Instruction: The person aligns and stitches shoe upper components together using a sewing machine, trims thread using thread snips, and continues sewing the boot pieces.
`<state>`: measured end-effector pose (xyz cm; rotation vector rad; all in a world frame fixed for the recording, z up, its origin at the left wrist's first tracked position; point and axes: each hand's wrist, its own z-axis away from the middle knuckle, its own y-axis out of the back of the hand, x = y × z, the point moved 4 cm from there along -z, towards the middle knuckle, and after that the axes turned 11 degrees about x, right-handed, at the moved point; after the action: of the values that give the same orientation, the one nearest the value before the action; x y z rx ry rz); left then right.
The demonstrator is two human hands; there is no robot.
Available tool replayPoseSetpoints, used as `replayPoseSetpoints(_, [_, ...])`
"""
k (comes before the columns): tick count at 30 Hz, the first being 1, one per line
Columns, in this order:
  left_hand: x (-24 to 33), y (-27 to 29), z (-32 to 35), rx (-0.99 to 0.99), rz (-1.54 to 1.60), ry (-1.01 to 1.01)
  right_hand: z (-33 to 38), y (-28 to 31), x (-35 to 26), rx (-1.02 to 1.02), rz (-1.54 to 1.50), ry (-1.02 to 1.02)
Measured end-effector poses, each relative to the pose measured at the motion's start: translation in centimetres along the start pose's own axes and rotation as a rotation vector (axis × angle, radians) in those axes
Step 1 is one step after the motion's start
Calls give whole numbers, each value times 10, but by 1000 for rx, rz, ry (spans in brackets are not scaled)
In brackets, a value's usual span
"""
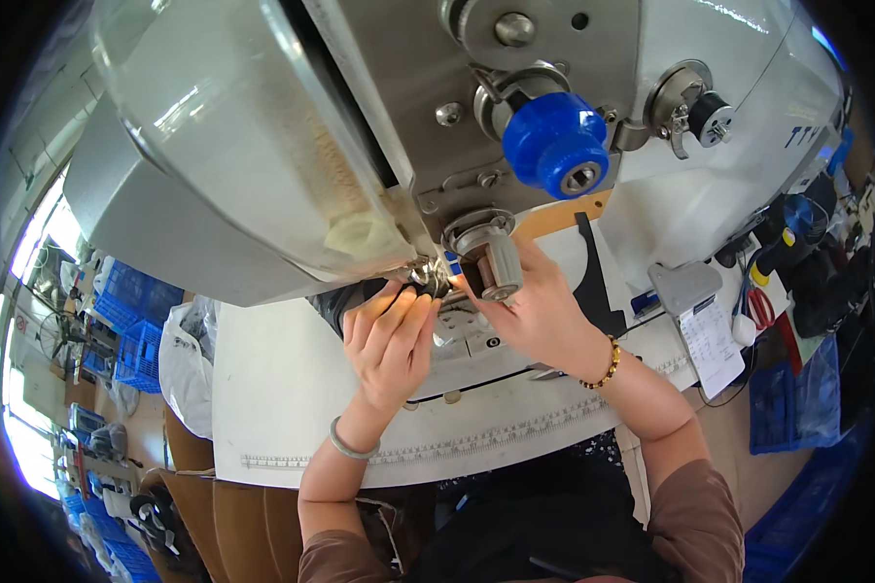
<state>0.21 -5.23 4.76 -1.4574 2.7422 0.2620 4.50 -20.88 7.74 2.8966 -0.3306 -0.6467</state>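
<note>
Both my hands are at the needle area (426, 272) of a large white sewing machine (204, 194). My left hand (389, 340) is closed, its fingertips pressed together on a dark piece of material (338, 301) by the needle. From the other side my right hand (546, 316) reaches in, thumb and fingers bent toward the same spot. A metal bobbin-like part (496, 267) hides some of its fingers, so what they grip is unclear. Under my right wrist lies a small metal tool (544, 372), mostly covered.
A curved black piece (593, 282) lies on the white table (262, 408), right of my right hand. A printed ruler strip (476, 434) runs along the near edge. Further right are a paper sheet (710, 345) and red-handled scissors (761, 309). Blue crates (141, 355) stand at left.
</note>
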Motion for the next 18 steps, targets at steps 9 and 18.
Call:
replayPoseSetpoints(9, [3, 10, -8, -200, -73, 15, 1, -3, 15, 24, -91, -267])
replayPoseSetpoints(18, [-16, 18, 5, -192, -96, 17, 4, -11, 15, 59, -144, -364])
